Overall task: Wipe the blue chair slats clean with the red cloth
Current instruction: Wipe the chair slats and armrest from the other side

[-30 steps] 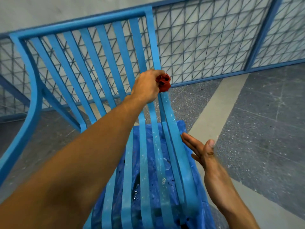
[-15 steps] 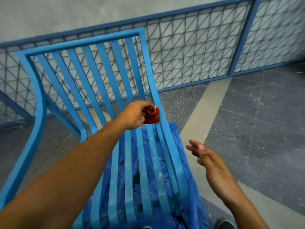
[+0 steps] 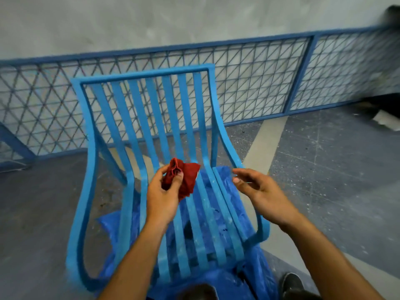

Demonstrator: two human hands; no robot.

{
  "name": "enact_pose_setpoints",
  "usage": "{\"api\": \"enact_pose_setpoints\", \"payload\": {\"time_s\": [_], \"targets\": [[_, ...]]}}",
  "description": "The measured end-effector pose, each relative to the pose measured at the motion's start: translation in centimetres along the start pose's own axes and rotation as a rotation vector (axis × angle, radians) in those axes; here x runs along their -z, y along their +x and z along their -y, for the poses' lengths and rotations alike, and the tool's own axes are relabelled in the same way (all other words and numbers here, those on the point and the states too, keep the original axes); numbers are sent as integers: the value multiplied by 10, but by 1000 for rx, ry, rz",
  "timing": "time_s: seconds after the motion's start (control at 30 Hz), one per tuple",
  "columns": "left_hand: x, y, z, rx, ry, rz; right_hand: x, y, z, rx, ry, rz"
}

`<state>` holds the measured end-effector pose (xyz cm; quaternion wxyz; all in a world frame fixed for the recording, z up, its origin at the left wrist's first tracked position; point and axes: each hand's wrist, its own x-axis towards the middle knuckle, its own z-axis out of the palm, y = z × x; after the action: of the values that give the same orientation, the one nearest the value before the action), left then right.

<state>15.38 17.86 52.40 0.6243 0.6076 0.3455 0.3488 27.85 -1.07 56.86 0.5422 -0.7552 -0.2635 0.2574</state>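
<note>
Head view, frame centre: left hand (image 3: 161, 200) pinches the red cloth (image 3: 184, 178) above the blue chair slats (image 3: 171, 118), right hand (image 3: 259, 191) loose, holding nothing.

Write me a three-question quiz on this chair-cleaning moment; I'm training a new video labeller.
1. Which hand holds the red cloth?
2. True or false: the right hand is open and holds nothing.
3. What lies under the chair? A. a blue plastic sheet B. newspaper C. a rug

Key: 1. the left hand; 2. true; 3. A
</note>
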Motion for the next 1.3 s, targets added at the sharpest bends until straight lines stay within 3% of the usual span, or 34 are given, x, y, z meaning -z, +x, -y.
{"api": "enact_pose_setpoints", "payload": {"time_s": [0.13, 0.3, 0.4, 0.5, 0.6, 0.67, 0.77, 0.97, 1.13, 1.2, 1.3], "targets": [[52, -15, 0, -32, 15, -4, -68, -10, 33, -46, -51, 104], [76, -27, -20, -174, 135, 50, -122, -7, 65, -140, 68, 188], [90, -35, -38, -140, 121, 180, -140, -9, 79, -139, 161, 198], [98, -46, -49, -105, 8, 309, -144, -7, 81, -137, 292, 141], [99, -53, -56, -94, -109, 252, -132, -7, 75, -193, 468, 125], [94, -56, -56, -98, -50, 198, -120, -8, 71, -196, 524, 172], [69, -66, -57, -16, 2, 263, -95, -9, 62, -156, 513, 244], [3, -61, -40, -33, 107, 163, -46, 12, 48, -55, 357, 179], [-43, -32, -11, 63, 233, 49, -5, 55, -17, -73, -53, -299], [-58, -18, -2, 89, 261, 31, 1, 63, -43, -154, -248, -298], [-78, 4, 2, 93, 303, 26, -4, 76, -66, -275, -414, -153]]}}
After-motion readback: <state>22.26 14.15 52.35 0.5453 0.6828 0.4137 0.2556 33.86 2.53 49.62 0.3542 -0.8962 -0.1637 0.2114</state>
